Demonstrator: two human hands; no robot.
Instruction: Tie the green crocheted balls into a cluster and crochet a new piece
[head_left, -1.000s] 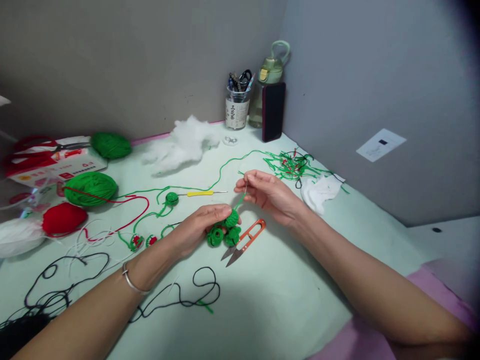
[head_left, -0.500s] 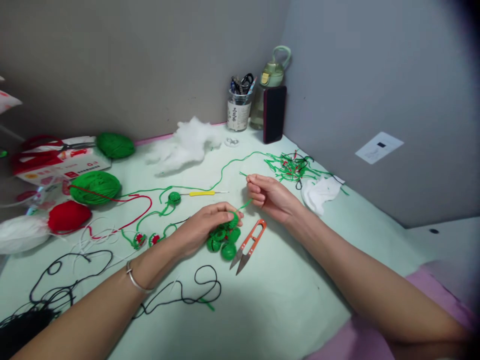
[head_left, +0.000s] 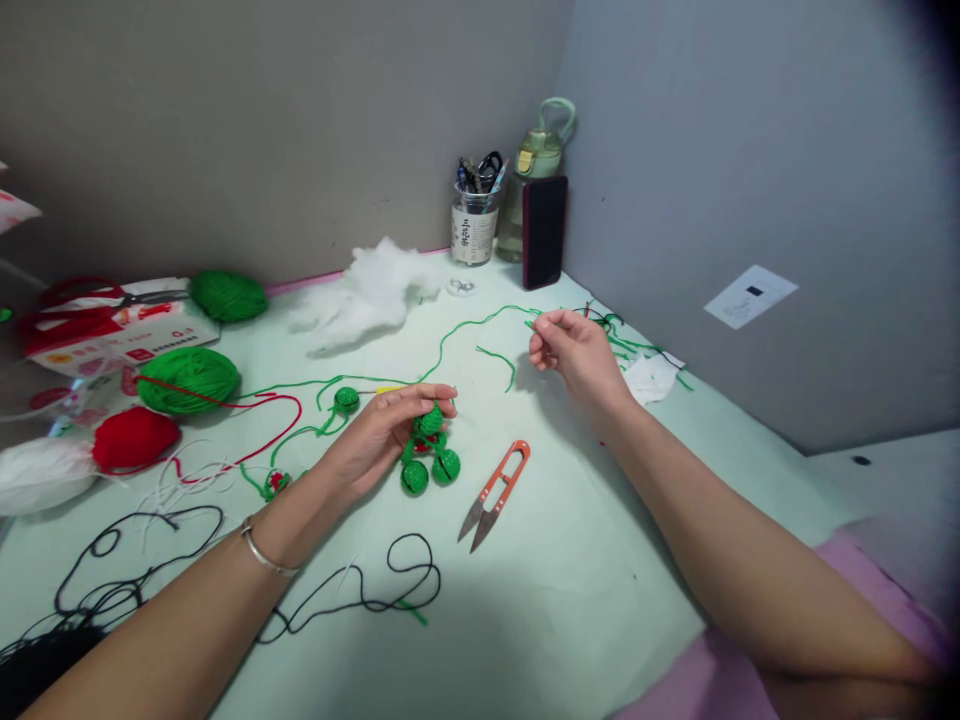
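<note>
Green yarn ball [head_left: 187, 378] sits near the table's left edge. Your left hand [head_left: 375, 435] pinches the top of the green crochet-ball cluster [head_left: 429, 455] mid-table, a bit higher than a second ago. Thread snips [head_left: 495, 492] lie flat just right of it. Your right hand [head_left: 574, 352] has pulled away toward the scrap yarn pile [head_left: 626, 342] at the right edge, thumb and forefinger pinching a short green strand [head_left: 531, 322]. Nothing links hand and cluster now, so the tail looks detached.
</note>
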